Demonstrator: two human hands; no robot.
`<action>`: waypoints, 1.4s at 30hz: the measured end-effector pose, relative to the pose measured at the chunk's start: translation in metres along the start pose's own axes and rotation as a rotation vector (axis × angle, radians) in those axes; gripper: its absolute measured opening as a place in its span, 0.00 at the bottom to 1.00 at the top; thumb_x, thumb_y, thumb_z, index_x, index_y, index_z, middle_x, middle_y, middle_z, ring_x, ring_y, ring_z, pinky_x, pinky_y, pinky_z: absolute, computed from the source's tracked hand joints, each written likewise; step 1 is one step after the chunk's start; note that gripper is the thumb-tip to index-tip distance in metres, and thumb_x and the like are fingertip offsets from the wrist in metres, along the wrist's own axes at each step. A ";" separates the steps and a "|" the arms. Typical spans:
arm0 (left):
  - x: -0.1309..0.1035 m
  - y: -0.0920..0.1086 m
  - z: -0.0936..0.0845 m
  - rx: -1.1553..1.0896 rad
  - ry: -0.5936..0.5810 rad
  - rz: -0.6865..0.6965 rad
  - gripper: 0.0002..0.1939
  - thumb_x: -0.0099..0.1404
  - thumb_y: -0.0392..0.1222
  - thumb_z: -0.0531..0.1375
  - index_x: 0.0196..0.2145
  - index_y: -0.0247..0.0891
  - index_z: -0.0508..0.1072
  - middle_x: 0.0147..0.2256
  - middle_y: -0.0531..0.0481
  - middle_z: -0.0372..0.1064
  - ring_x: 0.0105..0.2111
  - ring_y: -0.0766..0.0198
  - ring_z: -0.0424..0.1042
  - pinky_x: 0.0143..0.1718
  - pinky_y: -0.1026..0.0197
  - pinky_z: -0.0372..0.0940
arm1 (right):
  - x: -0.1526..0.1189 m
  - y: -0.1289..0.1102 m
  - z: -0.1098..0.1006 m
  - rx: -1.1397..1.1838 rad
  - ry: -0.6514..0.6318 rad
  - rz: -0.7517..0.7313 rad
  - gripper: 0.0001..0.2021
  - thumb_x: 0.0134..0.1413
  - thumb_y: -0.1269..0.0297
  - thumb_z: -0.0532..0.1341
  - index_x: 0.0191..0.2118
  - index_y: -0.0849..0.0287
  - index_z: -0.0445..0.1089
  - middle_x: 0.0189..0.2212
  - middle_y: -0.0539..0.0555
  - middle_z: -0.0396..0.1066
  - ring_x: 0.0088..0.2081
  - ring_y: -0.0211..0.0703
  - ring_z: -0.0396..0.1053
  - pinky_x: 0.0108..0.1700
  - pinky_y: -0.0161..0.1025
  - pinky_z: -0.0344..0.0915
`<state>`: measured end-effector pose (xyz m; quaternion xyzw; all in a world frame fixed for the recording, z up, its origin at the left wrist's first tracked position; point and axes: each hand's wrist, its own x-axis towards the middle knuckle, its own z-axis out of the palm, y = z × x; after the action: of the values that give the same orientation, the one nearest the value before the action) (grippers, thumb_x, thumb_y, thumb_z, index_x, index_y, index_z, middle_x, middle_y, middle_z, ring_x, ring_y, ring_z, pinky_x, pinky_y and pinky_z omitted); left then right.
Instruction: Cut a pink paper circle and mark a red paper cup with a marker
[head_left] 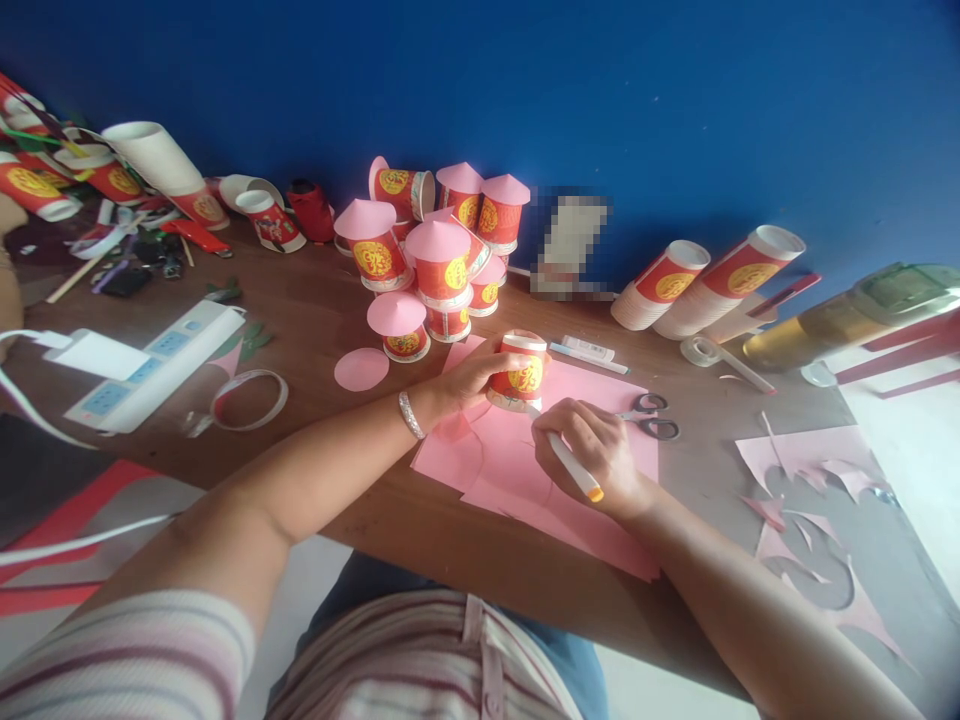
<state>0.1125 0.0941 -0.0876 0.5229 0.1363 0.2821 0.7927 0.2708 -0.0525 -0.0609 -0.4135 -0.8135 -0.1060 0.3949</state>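
Observation:
My left hand (480,378) grips a red paper cup (523,372) with a yellow emblem, its white rim facing down over the pink paper. In my right hand (589,450) is a white marker (574,467) with an orange end, its tip close to the cup's lower rim. I cannot tell whether the tip touches the cup. Overlapping sheets of pink paper (480,465) lie under both hands. To the right of the cup rest scissors (654,416) and another marker (592,357). A pink paper disc (361,369) lies to the left.
Several cups with pink cone roofs (437,245) stand behind my hands. Stacked cups (731,280), a tape roll (700,350) and a bottle (847,310) are at the right, near pink paper scraps (847,590). At the left lies a power strip (161,365) with a plugged-in charger.

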 end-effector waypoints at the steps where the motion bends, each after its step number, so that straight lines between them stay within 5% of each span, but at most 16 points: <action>1: 0.000 0.000 0.000 -0.001 -0.001 -0.002 0.20 0.60 0.51 0.71 0.44 0.36 0.77 0.41 0.44 0.76 0.39 0.60 0.74 0.40 0.58 0.70 | 0.000 0.000 0.000 0.005 -0.002 0.001 0.13 0.59 0.82 0.60 0.41 0.54 0.64 0.27 0.46 0.69 0.25 0.38 0.66 0.28 0.36 0.62; 26: 0.000 0.001 0.001 0.009 0.022 -0.014 0.20 0.59 0.50 0.71 0.44 0.36 0.77 0.42 0.43 0.76 0.38 0.58 0.75 0.39 0.57 0.71 | 0.003 0.000 -0.005 0.022 -0.053 0.002 0.12 0.57 0.80 0.59 0.38 0.53 0.63 0.25 0.45 0.68 0.23 0.38 0.62 0.27 0.37 0.58; 34: -0.001 0.004 0.004 -0.084 0.091 -0.036 0.23 0.56 0.49 0.72 0.47 0.34 0.79 0.41 0.43 0.78 0.41 0.57 0.77 0.41 0.58 0.72 | 0.006 -0.002 -0.010 0.108 0.036 0.041 0.13 0.60 0.81 0.58 0.39 0.53 0.63 0.26 0.46 0.68 0.24 0.37 0.64 0.27 0.37 0.62; 42: 0.002 0.004 0.003 -0.169 0.130 -0.067 0.22 0.57 0.44 0.73 0.47 0.35 0.79 0.40 0.46 0.78 0.39 0.59 0.77 0.40 0.58 0.72 | -0.002 0.012 -0.001 0.040 0.087 -0.041 0.11 0.67 0.75 0.61 0.50 0.55 0.68 0.31 0.51 0.73 0.30 0.41 0.71 0.30 0.38 0.69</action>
<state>0.1142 0.0941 -0.0829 0.4301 0.1805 0.2990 0.8325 0.2807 -0.0466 -0.0634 -0.3838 -0.8059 -0.1156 0.4358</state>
